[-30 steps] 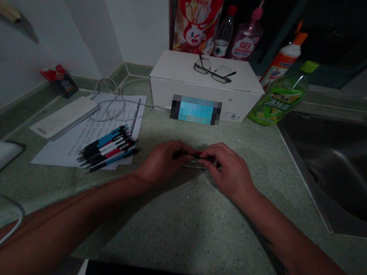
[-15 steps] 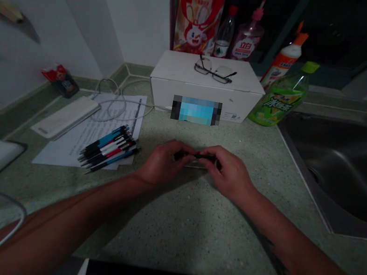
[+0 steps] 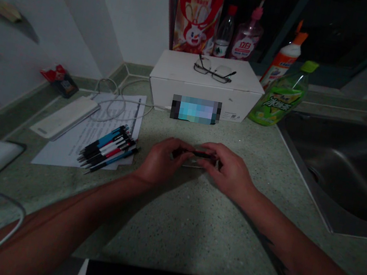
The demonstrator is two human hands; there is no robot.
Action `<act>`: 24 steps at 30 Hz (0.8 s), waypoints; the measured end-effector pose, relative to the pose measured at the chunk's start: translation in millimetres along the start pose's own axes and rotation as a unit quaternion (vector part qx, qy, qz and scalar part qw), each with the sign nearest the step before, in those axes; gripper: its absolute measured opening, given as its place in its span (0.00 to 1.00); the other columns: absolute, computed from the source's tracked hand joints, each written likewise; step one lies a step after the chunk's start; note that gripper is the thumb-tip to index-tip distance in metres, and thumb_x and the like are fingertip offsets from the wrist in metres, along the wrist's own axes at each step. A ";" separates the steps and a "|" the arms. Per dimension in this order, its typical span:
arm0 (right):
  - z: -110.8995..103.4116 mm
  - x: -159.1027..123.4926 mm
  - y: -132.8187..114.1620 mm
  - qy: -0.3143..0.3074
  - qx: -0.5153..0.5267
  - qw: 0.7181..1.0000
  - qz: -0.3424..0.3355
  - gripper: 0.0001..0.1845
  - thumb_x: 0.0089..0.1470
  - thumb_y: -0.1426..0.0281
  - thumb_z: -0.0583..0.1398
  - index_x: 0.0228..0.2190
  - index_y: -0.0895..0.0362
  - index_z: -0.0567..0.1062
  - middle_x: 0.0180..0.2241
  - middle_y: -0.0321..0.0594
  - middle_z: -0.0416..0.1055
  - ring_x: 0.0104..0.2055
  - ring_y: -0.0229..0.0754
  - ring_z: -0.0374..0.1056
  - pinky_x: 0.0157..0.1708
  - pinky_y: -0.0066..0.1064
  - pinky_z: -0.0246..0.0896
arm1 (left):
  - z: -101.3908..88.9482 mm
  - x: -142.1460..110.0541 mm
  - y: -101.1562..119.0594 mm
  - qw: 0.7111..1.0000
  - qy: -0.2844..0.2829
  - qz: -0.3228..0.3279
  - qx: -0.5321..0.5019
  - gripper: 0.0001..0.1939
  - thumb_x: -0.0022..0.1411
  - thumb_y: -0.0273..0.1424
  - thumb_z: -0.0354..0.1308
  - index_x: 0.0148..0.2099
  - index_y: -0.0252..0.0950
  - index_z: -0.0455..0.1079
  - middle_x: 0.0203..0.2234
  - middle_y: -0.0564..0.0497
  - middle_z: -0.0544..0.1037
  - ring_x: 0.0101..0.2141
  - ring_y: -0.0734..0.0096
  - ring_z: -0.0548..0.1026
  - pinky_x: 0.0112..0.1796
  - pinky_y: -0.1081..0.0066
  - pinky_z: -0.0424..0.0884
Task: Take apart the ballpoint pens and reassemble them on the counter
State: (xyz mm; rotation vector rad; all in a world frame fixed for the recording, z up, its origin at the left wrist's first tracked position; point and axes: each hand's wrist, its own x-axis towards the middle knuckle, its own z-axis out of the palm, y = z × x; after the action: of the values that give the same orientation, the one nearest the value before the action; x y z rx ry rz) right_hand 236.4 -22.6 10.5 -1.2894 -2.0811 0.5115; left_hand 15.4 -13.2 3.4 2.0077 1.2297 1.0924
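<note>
Over the middle of the counter, a slim dark pen (image 3: 203, 155) lies level between my two hands. My left hand (image 3: 162, 158) is closed around its left end with thumb and fingers. On the other end, my right hand (image 3: 228, 167) pinches with thumb and fingertips. Part of the pen is hidden inside both hands. Beneath it, a thin pale edge of something shows near the counter; I cannot make out what it is. To the left, a bundle of several pens (image 3: 107, 149) in blue, black, white and red rests on printed paper sheets (image 3: 56, 151).
A white box (image 3: 163, 90) with eyeglasses (image 3: 212, 70) on top and a blurred screen in front stands behind my hands. At right are a green bottle (image 3: 279, 104) and a metal sink (image 3: 349, 223). White power banks (image 3: 66, 117) and cables lie left.
My right thumb and fingers have shifted slightly, and more of the pen shows between my hands. The small red spot seen at its middle no longer shows.
</note>
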 end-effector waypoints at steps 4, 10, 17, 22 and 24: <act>0.7 -0.2 1.8 0.001 -0.007 1.000 0.000 0.09 0.66 0.62 0.61 0.42 0.53 0.78 0.35 0.40 0.78 0.35 0.44 0.73 0.34 0.35 0.63 | -0.3 0.3 0.4 1.000 -0.003 0.005 0.000 0.05 0.66 0.27 0.64 0.43 0.39 0.80 0.34 0.49 0.84 0.33 0.65 0.80 0.37 0.63 0.78; 0.2 0.6 1.4 -0.001 -0.011 1.000 0.004 0.12 0.65 0.61 0.62 0.46 0.54 0.77 0.37 0.41 0.78 0.34 0.43 0.72 0.35 0.34 0.62 | -0.4 0.9 0.8 1.000 0.000 0.005 0.006 0.06 0.66 0.25 0.64 0.43 0.37 0.80 0.34 0.49 0.84 0.33 0.67 0.79 0.37 0.66 0.76; -0.6 0.5 0.7 -0.008 -0.013 1.000 -0.012 0.11 0.66 0.63 0.60 0.45 0.55 0.77 0.39 0.42 0.78 0.37 0.44 0.73 0.36 0.35 0.62 | -0.3 1.6 2.7 1.000 -0.008 -0.004 0.007 0.05 0.67 0.26 0.64 0.44 0.38 0.80 0.34 0.49 0.84 0.34 0.66 0.79 0.37 0.65 0.76; 0.5 0.1 2.1 -0.017 -0.021 0.999 -0.023 0.11 0.69 0.63 0.57 0.42 0.55 0.78 0.37 0.42 0.77 0.37 0.45 0.73 0.36 0.35 0.62 | -0.2 1.0 0.4 1.000 -0.012 -0.002 0.007 0.05 0.67 0.27 0.64 0.44 0.38 0.80 0.35 0.49 0.84 0.34 0.65 0.79 0.37 0.63 0.77; 0.4 0.1 2.0 -0.019 -0.018 0.999 -0.030 0.12 0.70 0.63 0.56 0.43 0.55 0.78 0.38 0.43 0.77 0.39 0.45 0.73 0.37 0.36 0.62 | -0.1 0.7 -0.5 1.000 -0.010 0.002 0.007 0.05 0.67 0.27 0.64 0.44 0.38 0.80 0.35 0.49 0.84 0.34 0.65 0.79 0.37 0.63 0.77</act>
State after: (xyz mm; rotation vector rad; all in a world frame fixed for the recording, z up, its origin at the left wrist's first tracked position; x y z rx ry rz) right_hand 237.4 -21.6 9.1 -1.2422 -2.1633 0.4770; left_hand 15.3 -12.4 3.2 2.0283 1.2273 1.0652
